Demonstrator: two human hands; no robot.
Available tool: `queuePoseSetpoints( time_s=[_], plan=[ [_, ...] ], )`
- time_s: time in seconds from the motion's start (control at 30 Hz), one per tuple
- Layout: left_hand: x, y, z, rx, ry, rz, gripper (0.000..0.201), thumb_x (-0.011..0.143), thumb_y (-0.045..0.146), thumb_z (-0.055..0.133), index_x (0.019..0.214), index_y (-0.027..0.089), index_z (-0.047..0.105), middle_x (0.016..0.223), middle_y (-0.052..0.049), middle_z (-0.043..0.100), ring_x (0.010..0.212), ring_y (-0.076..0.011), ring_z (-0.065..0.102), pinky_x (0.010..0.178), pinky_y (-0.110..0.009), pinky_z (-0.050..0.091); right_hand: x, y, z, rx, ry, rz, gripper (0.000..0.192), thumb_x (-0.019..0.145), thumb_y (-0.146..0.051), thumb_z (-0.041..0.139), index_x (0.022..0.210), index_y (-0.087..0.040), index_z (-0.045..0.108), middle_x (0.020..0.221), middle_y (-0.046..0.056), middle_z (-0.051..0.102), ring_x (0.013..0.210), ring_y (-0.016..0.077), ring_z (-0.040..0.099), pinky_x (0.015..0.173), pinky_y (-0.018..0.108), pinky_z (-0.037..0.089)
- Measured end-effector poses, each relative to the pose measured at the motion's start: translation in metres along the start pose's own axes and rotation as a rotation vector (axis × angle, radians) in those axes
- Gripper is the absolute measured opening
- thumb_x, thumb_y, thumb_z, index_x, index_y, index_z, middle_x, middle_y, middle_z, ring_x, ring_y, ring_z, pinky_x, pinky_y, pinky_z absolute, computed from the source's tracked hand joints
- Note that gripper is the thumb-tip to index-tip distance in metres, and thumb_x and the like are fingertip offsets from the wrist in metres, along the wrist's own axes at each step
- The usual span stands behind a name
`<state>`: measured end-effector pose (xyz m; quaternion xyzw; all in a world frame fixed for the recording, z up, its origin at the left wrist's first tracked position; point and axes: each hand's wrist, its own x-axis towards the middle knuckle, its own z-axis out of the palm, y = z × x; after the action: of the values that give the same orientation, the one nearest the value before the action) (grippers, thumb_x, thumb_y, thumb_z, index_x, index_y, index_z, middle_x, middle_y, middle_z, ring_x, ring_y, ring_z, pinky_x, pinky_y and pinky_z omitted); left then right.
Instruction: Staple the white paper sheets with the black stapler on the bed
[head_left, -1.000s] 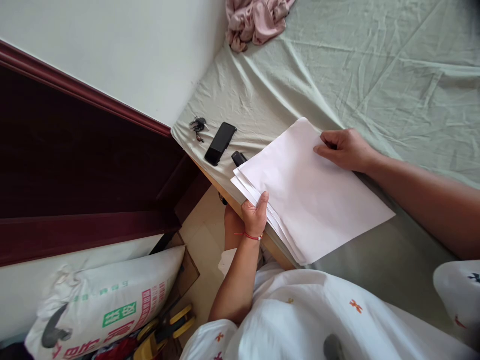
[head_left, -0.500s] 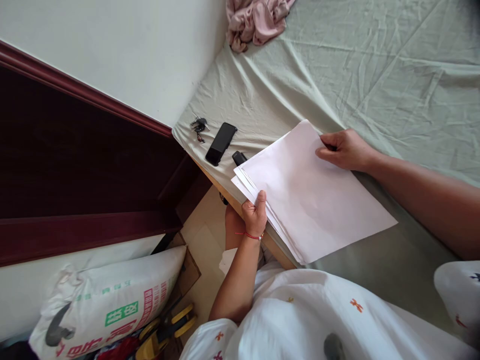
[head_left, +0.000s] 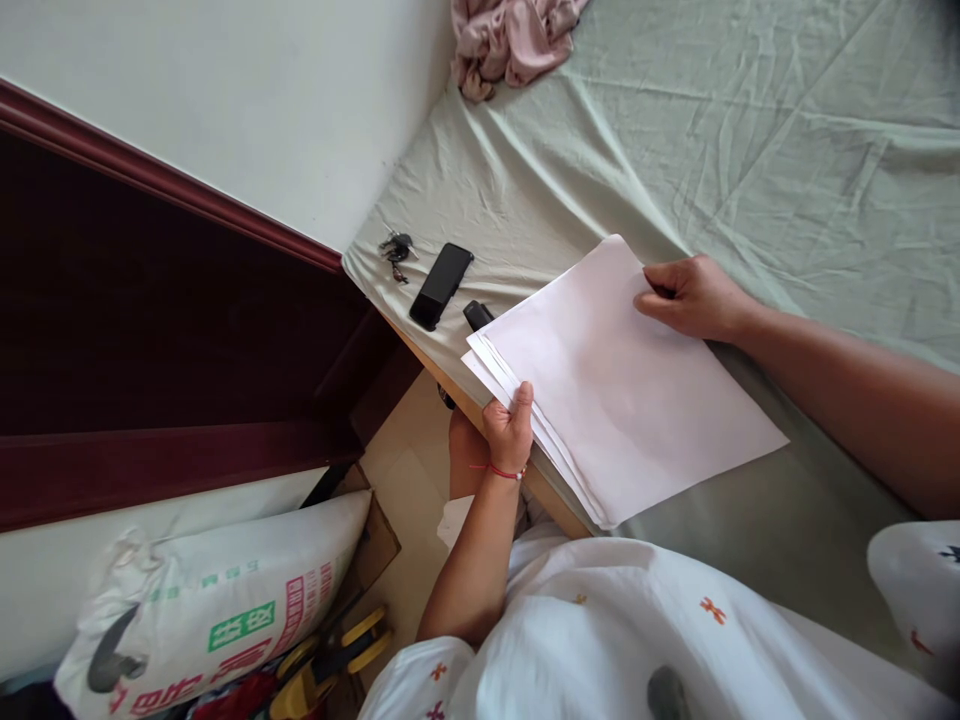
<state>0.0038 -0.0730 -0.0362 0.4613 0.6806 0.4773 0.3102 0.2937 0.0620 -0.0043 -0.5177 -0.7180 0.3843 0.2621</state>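
A loose stack of white paper sheets (head_left: 630,390) is held over the edge of the sheet-covered bed, its layers fanned a little along the left side. My left hand (head_left: 510,428), with a red string round the wrist, grips the stack's left edge, thumb on top and fingers hidden underneath. At the far right edge, my right hand (head_left: 690,297) pinches the paper between thumb and curled fingers. Partly covered by the stack's upper left corner is a small black object (head_left: 478,315), its kind unclear.
On the bed's green sheet (head_left: 787,200) lie a black phone (head_left: 441,286), a bunch of keys (head_left: 397,250) and a crumpled pink cloth (head_left: 517,45). Dark red wooden furniture (head_left: 180,290) stands left. Below it are a printed white sack (head_left: 225,590) and a yellow-and-black object (head_left: 337,660).
Almost nothing differs. The top sheet's right corner has shifted slightly up and left, and my right hand has moved a touch. Both hands keep hold of the paper.
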Motion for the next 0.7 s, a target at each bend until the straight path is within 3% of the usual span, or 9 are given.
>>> queuePoseSetpoints(
  time_s=[0.1, 0.33, 0.43, 0.53, 0.63, 0.7],
  plan=[
    [0.0, 0.001, 0.001, 0.015, -0.029, 0.055, 0.048, 0.084, 0.063, 0.077, 0.075, 0.016, 0.073, 0.077, -0.007, 0.076, 0.087, -0.0245, 0.076, 0.086, -0.033, 0.062, 0.0, 0.0, 0.0, 0.003, 0.005, -0.001, 0.035, 0.077, -0.032, 0.061, 0.063, -0.023, 0.03, 0.061, -0.001, 0.036, 0.06, 0.0141, 0.034, 0.061, 0.034, 0.033],
    [-0.002, 0.003, 0.003, 0.018, -0.029, 0.071, 0.042, 0.084, 0.057, 0.081, 0.081, 0.015, 0.079, 0.09, -0.01, 0.082, 0.097, -0.0276, 0.078, 0.09, -0.034, 0.063, 0.001, 0.001, 0.002, 0.017, 0.007, 0.014, 0.033, 0.078, -0.033, 0.061, 0.063, -0.023, 0.033, 0.061, 0.0, 0.038, 0.061, 0.0152, 0.036, 0.063, 0.036, 0.033],
    [-0.002, 0.002, 0.003, 0.016, -0.036, 0.087, 0.038, 0.084, 0.053, 0.081, 0.085, 0.015, 0.081, 0.097, -0.012, 0.084, 0.101, -0.0286, 0.079, 0.096, -0.037, 0.063, 0.001, 0.005, 0.004, 0.061, 0.057, 0.026, 0.027, 0.081, -0.034, 0.064, 0.068, -0.025, 0.042, 0.065, 0.0, 0.045, 0.063, 0.017, 0.041, 0.064, 0.037, 0.035],
    [-0.003, -0.001, 0.002, -0.021, -0.039, 0.115, 0.037, 0.084, 0.052, 0.082, 0.096, 0.017, 0.083, 0.106, -0.012, 0.084, 0.11, -0.0299, 0.078, 0.105, -0.04, 0.06, 0.003, 0.011, 0.007, 0.114, 0.132, 0.001, 0.014, 0.082, -0.035, 0.067, 0.09, -0.027, 0.058, 0.082, 0.002, 0.063, 0.069, 0.0192, 0.051, 0.066, 0.037, 0.041],
    [-0.003, -0.006, 0.001, -0.055, -0.046, 0.119, 0.04, 0.084, 0.054, 0.081, 0.101, 0.018, 0.084, 0.11, -0.011, 0.084, 0.113, -0.0305, 0.077, 0.108, -0.042, 0.059, 0.005, 0.016, 0.008, 0.147, 0.146, -0.017, 0.036, 0.084, -0.039, 0.067, 0.118, -0.029, 0.062, 0.113, 0.007, 0.073, 0.074, 0.0204, 0.055, 0.07, 0.038, 0.045],
    [-0.002, -0.009, 0.0, -0.073, -0.056, 0.107, 0.041, 0.084, 0.056, 0.081, 0.099, 0.019, 0.084, 0.109, -0.011, 0.084, 0.112, -0.0303, 0.078, 0.107, -0.042, 0.06, 0.005, 0.016, 0.007, 0.147, 0.128, -0.02, 0.048, 0.086, -0.045, 0.066, 0.131, -0.028, 0.061, 0.118, 0.01, 0.074, 0.074, 0.0207, 0.056, 0.07, 0.038, 0.045]
  ],
)
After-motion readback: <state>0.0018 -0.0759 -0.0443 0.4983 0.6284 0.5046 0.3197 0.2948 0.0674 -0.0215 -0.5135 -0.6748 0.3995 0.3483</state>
